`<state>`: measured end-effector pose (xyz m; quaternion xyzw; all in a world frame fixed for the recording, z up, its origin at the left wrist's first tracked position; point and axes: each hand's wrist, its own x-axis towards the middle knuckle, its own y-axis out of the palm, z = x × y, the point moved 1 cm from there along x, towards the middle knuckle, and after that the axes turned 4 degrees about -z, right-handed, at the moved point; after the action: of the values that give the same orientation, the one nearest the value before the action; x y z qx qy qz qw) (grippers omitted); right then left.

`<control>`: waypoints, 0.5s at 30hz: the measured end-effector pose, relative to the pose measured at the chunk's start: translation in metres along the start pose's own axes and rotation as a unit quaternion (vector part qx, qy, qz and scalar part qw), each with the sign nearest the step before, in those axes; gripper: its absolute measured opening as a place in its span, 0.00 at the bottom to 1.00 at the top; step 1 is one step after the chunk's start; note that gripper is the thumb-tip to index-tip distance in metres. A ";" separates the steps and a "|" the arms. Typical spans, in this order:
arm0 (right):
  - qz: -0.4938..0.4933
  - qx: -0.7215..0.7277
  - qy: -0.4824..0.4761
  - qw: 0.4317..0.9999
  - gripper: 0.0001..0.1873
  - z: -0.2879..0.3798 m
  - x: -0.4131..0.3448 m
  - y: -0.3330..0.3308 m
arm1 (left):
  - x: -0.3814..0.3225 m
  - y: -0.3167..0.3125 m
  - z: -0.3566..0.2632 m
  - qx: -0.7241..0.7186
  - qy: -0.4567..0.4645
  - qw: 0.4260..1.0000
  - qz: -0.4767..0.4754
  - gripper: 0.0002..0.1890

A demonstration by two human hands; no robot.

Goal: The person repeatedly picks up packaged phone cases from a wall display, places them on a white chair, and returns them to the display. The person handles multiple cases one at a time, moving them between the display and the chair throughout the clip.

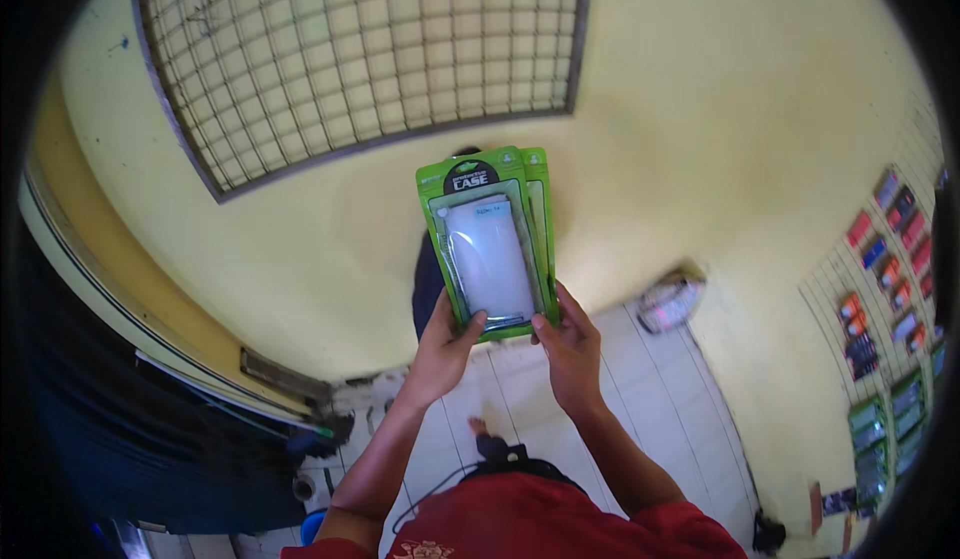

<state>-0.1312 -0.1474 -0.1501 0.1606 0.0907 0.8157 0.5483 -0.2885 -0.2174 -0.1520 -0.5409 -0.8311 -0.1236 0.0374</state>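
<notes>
Two green phone case packages overlap in both my hands. The front package (491, 259) has a clear window over a pale case and bears writing. Behind it, shifted to the right, the second package (546, 206) shows only its edge. My left hand (448, 349) grips the lower left corner, its thumb on the front. At the lower right, my right hand (570, 349) holds the packages with its thumb over the front one's corner. Part of a dark object (426, 289) shows behind the packages; I cannot tell what it is.
A metal grille (360, 49) is on the yellow wall ahead. Packaged goods hang on a wire rack (832, 281) at the right. A filled plastic bag (671, 300) lies by the wall on the tiled floor (645, 379). Dark fabric (150, 424) is at the lower left.
</notes>
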 end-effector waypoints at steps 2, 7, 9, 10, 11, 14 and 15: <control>-0.028 -0.045 0.021 0.998 0.29 -0.009 -0.034 -0.032 | -0.030 0.021 0.022 -0.027 -0.031 0.999 0.012 0.30; -0.134 -0.063 0.077 0.986 0.30 -0.016 -0.112 -0.088 | -0.089 0.060 0.061 0.037 -0.111 0.990 0.076 0.30; -0.164 -0.061 0.096 0.980 0.30 -0.022 -0.145 -0.115 | -0.113 0.083 0.076 0.053 -0.140 0.983 0.109 0.30; -0.179 -0.060 0.100 0.977 0.30 -0.024 -0.158 -0.131 | -0.122 0.097 0.083 0.048 -0.155 0.979 0.120 0.30; -0.203 -0.065 0.105 0.971 0.30 -0.023 -0.174 -0.147 | -0.132 0.112 0.090 0.044 -0.170 0.975 0.133 0.30; -0.264 -0.067 0.114 0.955 0.29 -0.022 -0.220 -0.185 | -0.159 0.150 0.117 0.069 -0.179 0.962 0.194 0.30; -0.284 -0.066 0.114 0.950 0.29 -0.021 -0.237 -0.202 | -0.169 0.166 0.128 0.064 -0.178 0.957 0.219 0.30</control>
<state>0.1183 -0.2889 -0.2735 -0.0028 0.1403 0.6435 0.7524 -0.0591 -0.2727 -0.2810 -0.7193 -0.6917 0.0398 -0.0506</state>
